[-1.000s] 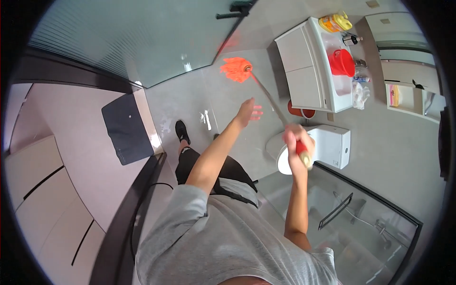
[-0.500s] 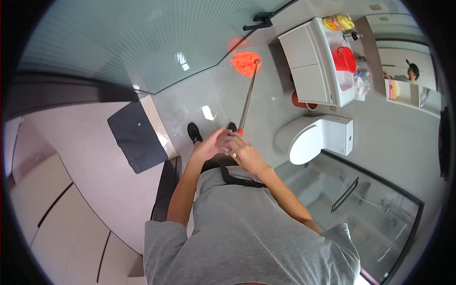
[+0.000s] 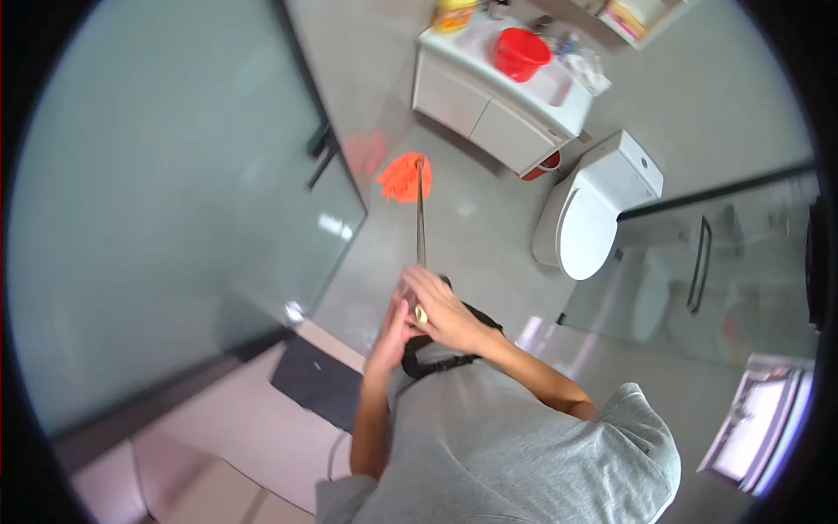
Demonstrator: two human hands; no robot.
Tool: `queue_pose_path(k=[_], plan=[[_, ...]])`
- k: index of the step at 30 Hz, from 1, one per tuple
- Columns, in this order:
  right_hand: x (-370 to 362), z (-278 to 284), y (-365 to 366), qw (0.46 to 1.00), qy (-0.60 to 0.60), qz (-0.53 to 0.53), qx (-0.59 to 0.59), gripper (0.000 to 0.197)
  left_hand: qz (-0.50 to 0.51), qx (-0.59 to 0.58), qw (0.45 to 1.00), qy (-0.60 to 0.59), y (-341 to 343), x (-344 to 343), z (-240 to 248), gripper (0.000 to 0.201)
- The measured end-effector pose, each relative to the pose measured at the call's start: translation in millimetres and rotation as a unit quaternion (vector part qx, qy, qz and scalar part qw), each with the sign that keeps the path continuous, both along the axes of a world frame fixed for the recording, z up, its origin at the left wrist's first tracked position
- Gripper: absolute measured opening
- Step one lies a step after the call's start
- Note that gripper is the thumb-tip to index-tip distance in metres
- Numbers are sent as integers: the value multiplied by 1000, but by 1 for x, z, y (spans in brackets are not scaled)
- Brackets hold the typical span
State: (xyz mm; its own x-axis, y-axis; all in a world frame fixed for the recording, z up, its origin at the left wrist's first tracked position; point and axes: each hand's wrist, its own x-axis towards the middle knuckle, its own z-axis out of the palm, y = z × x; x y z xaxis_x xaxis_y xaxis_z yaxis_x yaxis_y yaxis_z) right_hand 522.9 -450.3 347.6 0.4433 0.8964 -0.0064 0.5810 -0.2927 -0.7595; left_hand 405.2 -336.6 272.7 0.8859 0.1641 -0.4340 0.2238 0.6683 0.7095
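A mop with an orange strand head rests on the grey floor, its thin metal pole running back towards me. My right hand lies over the upper part of the pole, fingers pressed together and fairly straight. Below and beside it, my left hand presses in from the other side, so the pole is held between the two. A pale yellow handle end pokes out by my right thumb. Blur and overlap hide part of the left fingers.
Ahead stands a white washbasin cabinet with a red bucket and a yellow bottle on top. A white toilet is at right, beside a glass shower screen. A frosted glass door fills the left; a dark mat lies below.
My view has turned left, towards the frosted door. My hands stay together at the handle, and the left one is closer under the right. The mop head now lies nearer to me.
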Motion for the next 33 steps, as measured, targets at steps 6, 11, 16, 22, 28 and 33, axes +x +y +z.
queue_pose_path(k=[6, 11, 16, 22, 28, 33], plan=[[69, 24, -23, 976, 29, -177, 126, 68, 41, 318, 936, -147, -40, 124, 64, 55], [144, 41, -52, 954, -2, -250, 163, 70, 6, 413, 886, -209, -48, 199, 59, 47], [220, 120, -110, 970, 14, -161, 182, 73, 157, 469, 817, -298, -47, 299, 82, 41], [242, 225, -137, 756, 8, -109, 645, 88, 181, 367, 867, -285, 6, 392, 107, 51], [266, 245, -90, 757, 92, -114, 636, 65, 144, 418, 845, -300, 35, 481, 121, 55], [153, 244, -102, 752, 111, -83, 644, 47, 160, 338, 864, -337, 86, 561, 117, 52]])
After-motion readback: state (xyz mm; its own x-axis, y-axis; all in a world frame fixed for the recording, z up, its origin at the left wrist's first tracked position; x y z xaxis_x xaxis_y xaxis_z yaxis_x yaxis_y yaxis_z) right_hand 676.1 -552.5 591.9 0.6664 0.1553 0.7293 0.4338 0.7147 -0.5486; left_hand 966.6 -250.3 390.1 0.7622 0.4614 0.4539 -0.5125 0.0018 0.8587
